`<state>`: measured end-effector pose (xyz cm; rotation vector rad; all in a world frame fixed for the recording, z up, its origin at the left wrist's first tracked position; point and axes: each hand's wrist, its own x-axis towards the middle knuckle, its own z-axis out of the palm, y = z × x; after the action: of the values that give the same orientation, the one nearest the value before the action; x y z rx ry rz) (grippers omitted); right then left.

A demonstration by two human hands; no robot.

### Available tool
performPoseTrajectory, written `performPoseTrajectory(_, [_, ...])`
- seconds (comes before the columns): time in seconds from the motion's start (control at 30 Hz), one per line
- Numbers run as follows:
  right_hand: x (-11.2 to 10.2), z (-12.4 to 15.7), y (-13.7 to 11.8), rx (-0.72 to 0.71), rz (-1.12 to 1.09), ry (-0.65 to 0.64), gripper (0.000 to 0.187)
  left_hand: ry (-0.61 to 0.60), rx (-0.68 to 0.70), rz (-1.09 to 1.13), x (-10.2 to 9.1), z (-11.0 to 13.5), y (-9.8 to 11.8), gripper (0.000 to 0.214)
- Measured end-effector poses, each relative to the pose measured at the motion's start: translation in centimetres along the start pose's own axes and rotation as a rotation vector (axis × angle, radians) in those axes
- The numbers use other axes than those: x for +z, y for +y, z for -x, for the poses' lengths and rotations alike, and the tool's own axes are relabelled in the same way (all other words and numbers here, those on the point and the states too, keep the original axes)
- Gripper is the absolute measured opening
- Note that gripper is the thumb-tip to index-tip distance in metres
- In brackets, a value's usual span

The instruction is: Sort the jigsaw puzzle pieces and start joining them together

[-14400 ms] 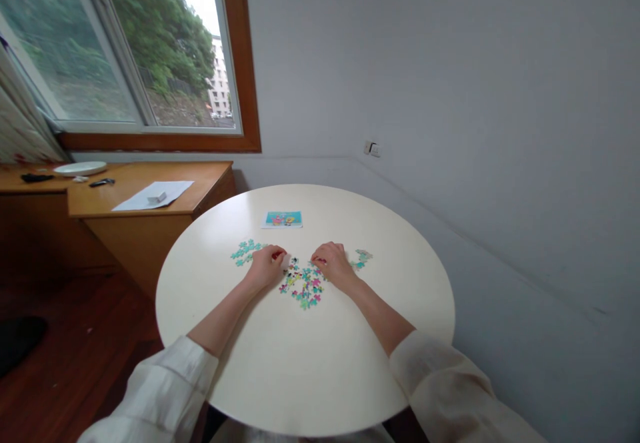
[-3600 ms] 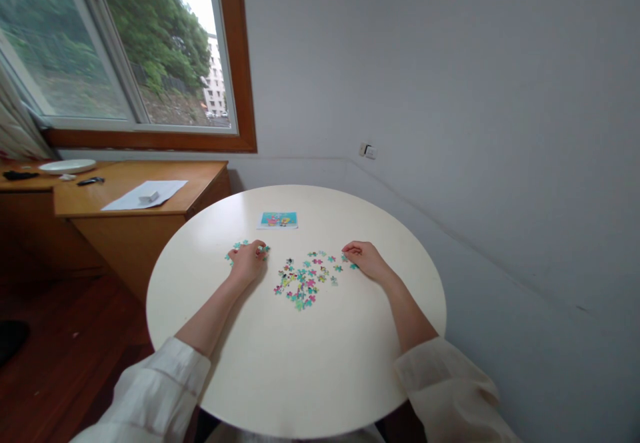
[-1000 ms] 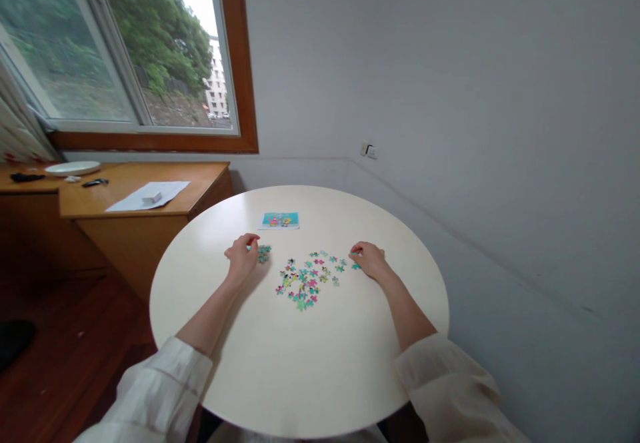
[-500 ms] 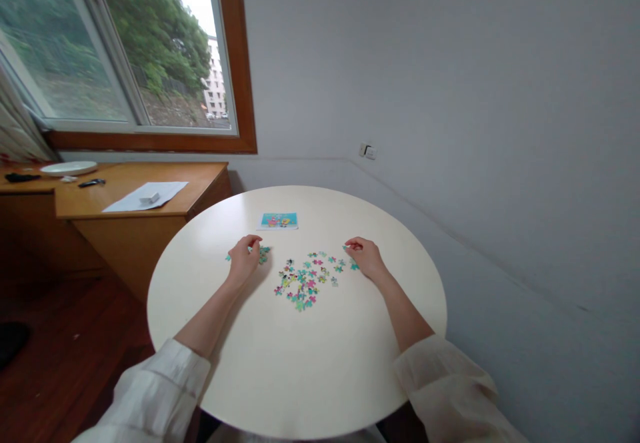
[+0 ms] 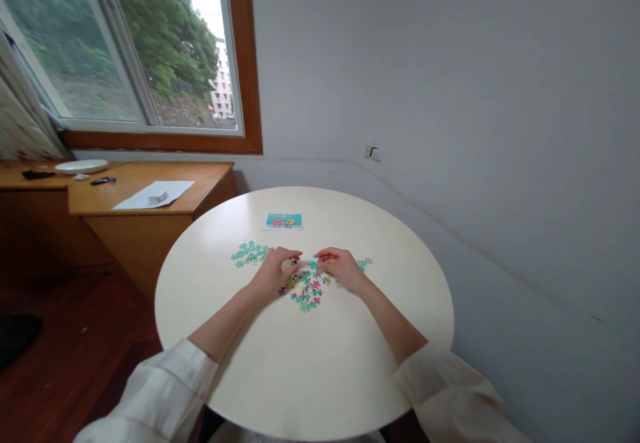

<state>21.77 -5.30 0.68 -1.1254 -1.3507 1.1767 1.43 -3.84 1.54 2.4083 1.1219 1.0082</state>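
Holding left hand (image 5: 278, 272) half-open, seemingly empty, and curling right hand (image 5: 343, 269), with grip unclear, over small multicoloured jigsaw pieces (image 5: 307, 294) on round cream bench (image 5: 305, 376).

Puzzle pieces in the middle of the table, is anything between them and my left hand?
Nothing visible stands in the way: your left hand is right at the left edge of the middle pieces, though whether it touches any is unclear. The card lies farther back, not between them.

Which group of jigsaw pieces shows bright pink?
The middle pile, between the left hand and right hand; the left group and partly hidden right group show only greenish and pale pieces.
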Motion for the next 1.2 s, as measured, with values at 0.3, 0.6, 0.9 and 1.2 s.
performPoseTrajectory(0.3, [1.4,0.3,-0.1,0.017,-0.058,-0.069,0.033,-0.099,0.1,0.005,0.5,0.2,1.0,0.026])
performPoseTrajectory(0.6, [1.7,0.4,-0.5,0.024,-0.086,-0.077,0.032,-0.069,0.182,-0.008,0.7,0.2,0.7,0.018])
performPoseTrajectory(0.9, [1.7,0.3,-0.6,0.016,-0.031,-0.048,0.031,-0.07,0.163,-0.058,0.6,0.1,0.8,0.01])
performPoseTrajectory(1.2, [-5.7,0.2,-0.6,-0.057,0.609,0.314,0.01,0.022,-0.25,-0.215,-0.3,-0.7,-2.4,0.013])
